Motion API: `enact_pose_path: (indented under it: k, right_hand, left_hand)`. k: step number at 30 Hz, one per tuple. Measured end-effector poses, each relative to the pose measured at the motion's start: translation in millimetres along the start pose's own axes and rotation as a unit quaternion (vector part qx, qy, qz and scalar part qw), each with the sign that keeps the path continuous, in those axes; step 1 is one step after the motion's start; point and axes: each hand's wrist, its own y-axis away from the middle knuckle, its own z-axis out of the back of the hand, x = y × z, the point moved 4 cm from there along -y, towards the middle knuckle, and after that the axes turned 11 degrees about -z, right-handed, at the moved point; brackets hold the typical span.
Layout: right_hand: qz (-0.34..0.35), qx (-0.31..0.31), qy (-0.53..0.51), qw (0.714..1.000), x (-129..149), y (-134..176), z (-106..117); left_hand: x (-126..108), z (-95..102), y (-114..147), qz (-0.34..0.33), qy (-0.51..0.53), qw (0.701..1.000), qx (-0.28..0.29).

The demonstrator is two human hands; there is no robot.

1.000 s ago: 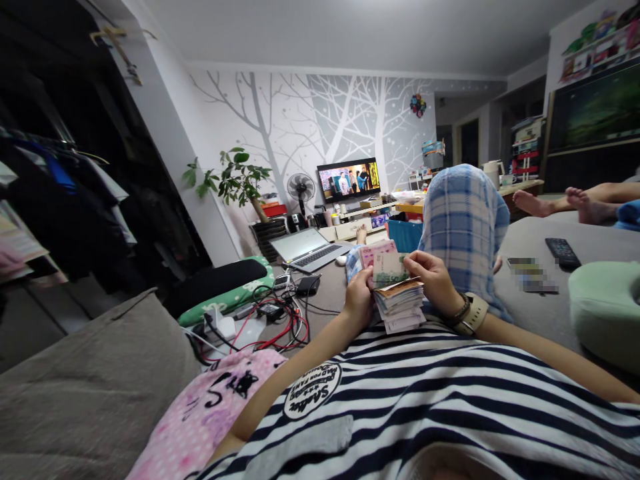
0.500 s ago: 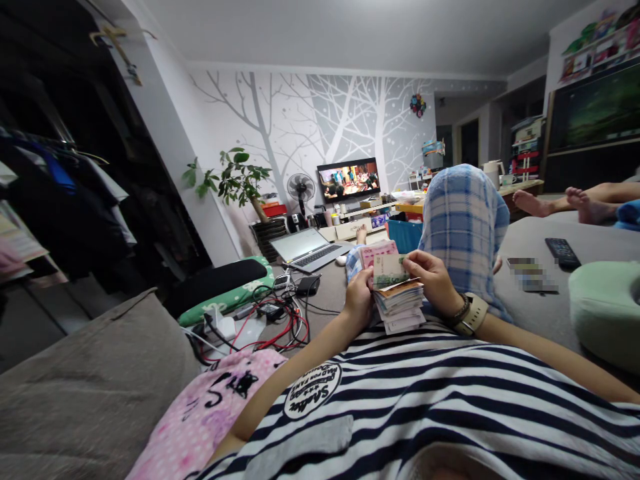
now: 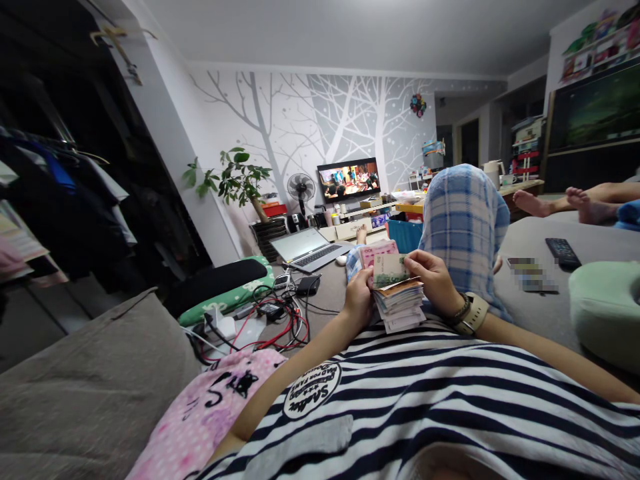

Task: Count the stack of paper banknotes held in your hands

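My left hand (image 3: 359, 295) is closed around a thick wad of banknotes (image 3: 400, 307), its thumb on top near the left edge. The lower part of the wad bends down toward my striped shirt. Pink banknotes (image 3: 379, 251) stand up at the back of the wad. A green banknote (image 3: 391, 271) lies across the front, and my right hand (image 3: 430, 275) pinches its right end between thumb and fingers. A watch and a dark bracelet are on my right wrist. The fingers of my left hand behind the wad are hidden.
To the left are an open laptop (image 3: 313, 250), tangled cables (image 3: 287, 320) and a pink cloth (image 3: 225, 393). My raised knee (image 3: 460, 213) is ahead. At right lie a black remote control (image 3: 563, 253), a phone-like object (image 3: 533, 275), a pale green cushion (image 3: 603, 313) and another person's feet (image 3: 550, 202).
Almost nothing differs. Both hands keep their places on the banknotes, and the picture on the television looks nearly the same.
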Motion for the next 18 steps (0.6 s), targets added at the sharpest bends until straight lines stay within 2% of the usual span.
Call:
enact_pose_path:
  k: [3,7,18]
  right_hand:
    - [0.005,-0.009,0.005,1.000,0.7,0.0,0.6]
    - [0.004,-0.005,0.001,1.000,1.5,0.6,0.7]
    - [0.004,0.000,-0.002,1.000,0.0,-0.4,0.1]
  left_hand:
    - [5.0,1.2,-2.2,0.026,-0.009,0.999,0.024]
    - [4.8,2.1,-3.6,0.017,-0.008,0.999,0.031]
    - [-0.6,-3.7,0.6,0.023,0.014,0.999,0.021]
